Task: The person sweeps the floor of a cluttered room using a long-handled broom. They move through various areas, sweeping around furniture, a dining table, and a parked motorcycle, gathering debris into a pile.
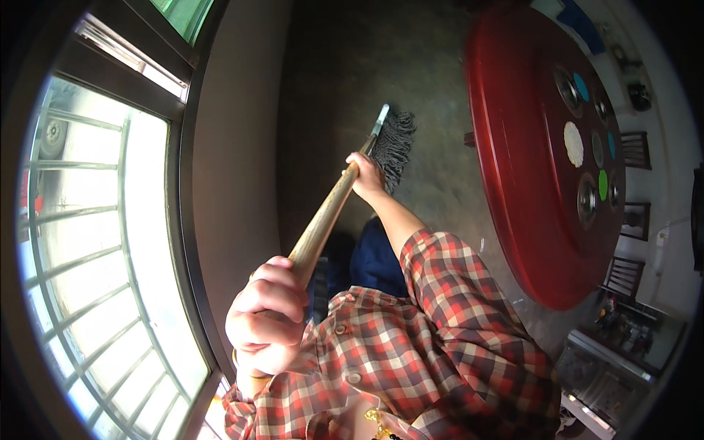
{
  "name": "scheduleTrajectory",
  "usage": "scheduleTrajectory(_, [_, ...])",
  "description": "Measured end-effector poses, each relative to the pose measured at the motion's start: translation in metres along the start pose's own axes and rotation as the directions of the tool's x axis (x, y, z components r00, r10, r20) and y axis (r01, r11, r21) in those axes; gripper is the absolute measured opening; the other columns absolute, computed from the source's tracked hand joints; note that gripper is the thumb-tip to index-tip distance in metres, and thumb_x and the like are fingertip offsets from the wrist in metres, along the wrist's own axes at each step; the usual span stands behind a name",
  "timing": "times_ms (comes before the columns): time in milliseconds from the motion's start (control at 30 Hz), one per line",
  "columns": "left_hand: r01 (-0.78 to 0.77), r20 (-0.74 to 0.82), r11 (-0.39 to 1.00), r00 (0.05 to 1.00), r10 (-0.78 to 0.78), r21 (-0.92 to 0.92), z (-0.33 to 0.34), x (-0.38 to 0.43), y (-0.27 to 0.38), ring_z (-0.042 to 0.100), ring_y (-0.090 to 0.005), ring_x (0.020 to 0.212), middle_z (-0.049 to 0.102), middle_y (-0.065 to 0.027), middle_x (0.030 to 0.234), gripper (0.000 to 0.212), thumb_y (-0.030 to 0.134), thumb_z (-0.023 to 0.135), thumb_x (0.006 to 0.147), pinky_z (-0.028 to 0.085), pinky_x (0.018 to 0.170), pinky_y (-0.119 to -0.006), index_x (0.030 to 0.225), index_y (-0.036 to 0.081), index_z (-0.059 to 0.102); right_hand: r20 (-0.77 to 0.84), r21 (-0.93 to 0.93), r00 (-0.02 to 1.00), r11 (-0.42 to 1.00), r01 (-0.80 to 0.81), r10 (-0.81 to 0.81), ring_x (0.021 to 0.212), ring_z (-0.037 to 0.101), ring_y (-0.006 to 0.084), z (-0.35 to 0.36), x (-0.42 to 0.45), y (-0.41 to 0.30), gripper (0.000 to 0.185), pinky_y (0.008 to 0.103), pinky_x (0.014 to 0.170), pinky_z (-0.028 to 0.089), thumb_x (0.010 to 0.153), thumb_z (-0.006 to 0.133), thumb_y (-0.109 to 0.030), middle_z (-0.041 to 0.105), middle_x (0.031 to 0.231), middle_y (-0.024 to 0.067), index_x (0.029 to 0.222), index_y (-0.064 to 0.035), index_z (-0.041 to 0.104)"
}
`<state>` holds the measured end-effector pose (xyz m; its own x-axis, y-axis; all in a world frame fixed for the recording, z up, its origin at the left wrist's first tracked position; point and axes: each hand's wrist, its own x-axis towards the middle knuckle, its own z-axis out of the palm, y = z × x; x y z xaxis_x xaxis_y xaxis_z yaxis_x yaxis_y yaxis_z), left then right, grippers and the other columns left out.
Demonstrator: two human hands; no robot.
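A mop with a wooden handle (324, 223) runs from the lower left up to its grey string head (395, 148), which lies on the dark floor. My left hand (268, 314), large and near the camera, is closed around the upper end of the handle. Further down, close to the metal clamp (380, 120), my right hand (367, 175) grips the shaft from the right side. Part of the mop head is hidden behind that hand and forearm.
A barred window (110, 220) and a brown wall (236, 137) stand at the left. A large round red table (511, 165) with metal dishes and coloured mats is at the right. Dark chairs (635, 149) and a glass cabinet (599, 374) stand beyond it.
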<state>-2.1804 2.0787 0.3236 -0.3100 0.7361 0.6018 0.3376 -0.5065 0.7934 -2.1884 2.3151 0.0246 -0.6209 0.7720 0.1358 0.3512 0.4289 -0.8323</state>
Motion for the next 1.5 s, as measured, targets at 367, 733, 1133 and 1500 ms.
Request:
scheduleTrajectory(367, [0.069, -0.112, 0.6, 0.993, 0.034, 0.797, 0.073, -0.006, -0.014, 0.052, -0.0303, 0.095, 0.055, -0.0163, 0.092, 0.021, 0.011, 0.058, 0.084, 0.045, 0.085, -0.044, 0.098, -0.003, 0.051, 0.391, -0.121, 0.917, 0.983, 0.137, -0.08, 0.106, 0.053, 0.0229, -0.046, 0.026, 0.06, 0.023, 0.0409, 0.087, 0.044, 0.071, 0.066, -0.013, 0.057, 0.105, 0.0002, 0.092, -0.0173, 0.059])
scheduleTrajectory(733, [0.241, -0.383, 0.385, 0.853, 0.354, 0.891, 0.067, -0.092, 0.022, 0.051, -0.0192, 0.062, 0.053, -0.0118, 0.068, 0.015, 0.007, 0.049, 0.089, 0.043, 0.055, -0.029, 0.078, -0.004, 0.052, 0.5, -0.135, 0.845, 0.947, 0.291, -0.188, 0.097, 0.054, 0.0249, -0.05, -0.099, 0.071, 0.013, 0.0425, 0.085, 0.041, 0.072, 0.062, -0.024, 0.063, 0.091, 0.0033, 0.079, -0.0131, 0.06])
scheduleTrajectory(1133, [0.462, -0.269, 0.414, 0.855, -0.444, 0.785, -0.035, -0.219, -0.084, 0.058, -0.0291, 0.054, 0.056, -0.0122, 0.065, 0.018, 0.012, 0.067, 0.077, 0.046, 0.049, -0.034, 0.069, 0.003, 0.055, 0.687, -0.616, 0.603, 0.765, 0.188, 0.406, 0.088, 0.062, 0.0276, 0.0, -0.237, 0.19, 0.028, 0.04, 0.075, 0.048, 0.064, 0.066, -0.021, 0.065, 0.09, 0.0087, 0.091, -0.0141, 0.062])
scheduleTrajectory(1500, [0.43, -0.701, 0.738, 0.708, 0.083, 0.521, -0.179, -0.236, 0.018, 0.05, -0.0124, 0.065, 0.054, -0.0064, 0.075, 0.009, 0.003, 0.046, 0.088, 0.043, 0.059, -0.023, 0.095, 0.003, 0.051, 0.764, -0.014, 0.638, 0.986, 0.166, -0.096, 0.069, 0.062, 0.0241, 0.065, -0.249, 0.002, 0.022, 0.0353, 0.063, 0.047, 0.069, 0.069, -0.02, 0.062, 0.072, 0.0114, 0.083, -0.006, 0.058])
